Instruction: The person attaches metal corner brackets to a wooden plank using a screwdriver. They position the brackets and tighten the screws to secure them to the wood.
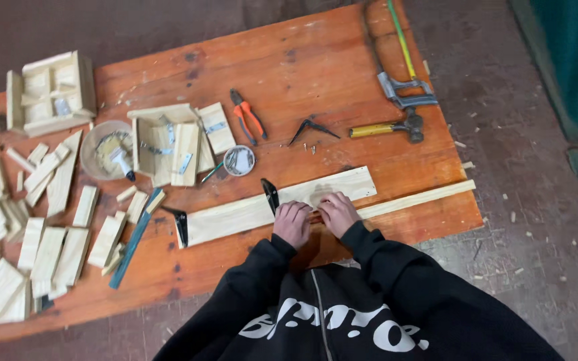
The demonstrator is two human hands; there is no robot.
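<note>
Two hands, left [292,222] and right [336,212], pinching narrow over long pale wooden plank [235,215] on orange surface [302,73]; risk: unclamped plank skidding, fingers nicked by black bracket [270,194].

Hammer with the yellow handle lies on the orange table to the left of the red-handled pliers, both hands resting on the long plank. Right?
Not quite. In the head view the hammer lies right of the pliers, not left. Both the left hand and right hand do rest on the plank on the table.

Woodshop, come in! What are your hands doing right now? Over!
Left hand and right hand side by side, pressing the near edge of the pale plank. Thin wooden strip under right hand. Black bracket just beside left hand. Over.
</note>
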